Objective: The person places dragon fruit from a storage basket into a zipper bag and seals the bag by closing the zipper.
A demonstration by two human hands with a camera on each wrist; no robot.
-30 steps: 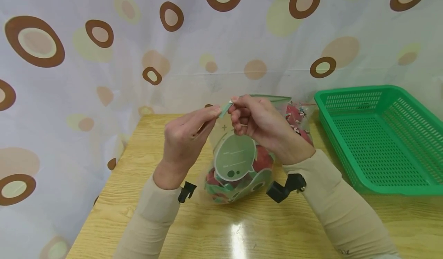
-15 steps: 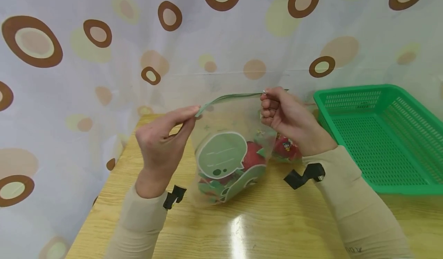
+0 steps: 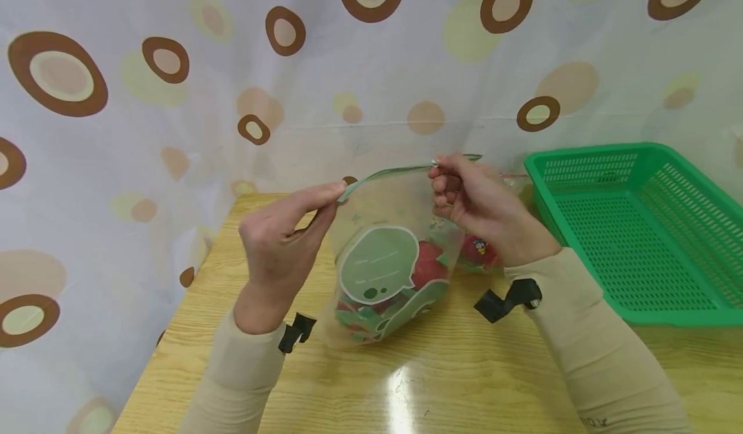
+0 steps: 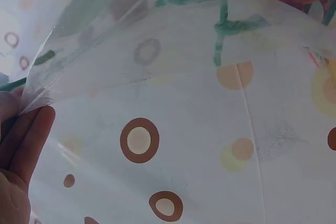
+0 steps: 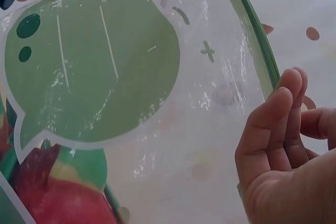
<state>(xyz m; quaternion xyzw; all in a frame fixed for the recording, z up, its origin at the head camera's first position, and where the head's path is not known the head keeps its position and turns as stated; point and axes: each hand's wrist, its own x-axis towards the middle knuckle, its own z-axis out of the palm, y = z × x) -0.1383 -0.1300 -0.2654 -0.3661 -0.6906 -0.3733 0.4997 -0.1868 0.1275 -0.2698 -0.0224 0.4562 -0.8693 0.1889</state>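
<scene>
A clear zip bag [image 3: 380, 263] with green printing stands on the wooden table, red and green items [image 3: 429, 265] showing inside it. My left hand [image 3: 290, 234] pinches the left end of its green zip strip [image 3: 386, 171] between thumb and fingers. Farther along that strip, toward its right end, my right hand [image 3: 478, 205] pinches a small white slider [image 3: 434, 163]. The strip bows between the two hands. In the right wrist view the clear upper wall of the bag [image 5: 173, 129] hangs beside the curled right fingers [image 5: 262, 129].
Behind my right hand sits a second clear bag [image 3: 480, 252] with red items. A green plastic basket [image 3: 615, 315] stands at the right on the wooden table [image 3: 348, 389]. A dotted curtain [image 3: 174, 118] hangs behind the table.
My right hand has slid from beside the left hand to the right along the zip strip. The left hand has shifted left with its end, and the bag's top is now stretched out.
</scene>
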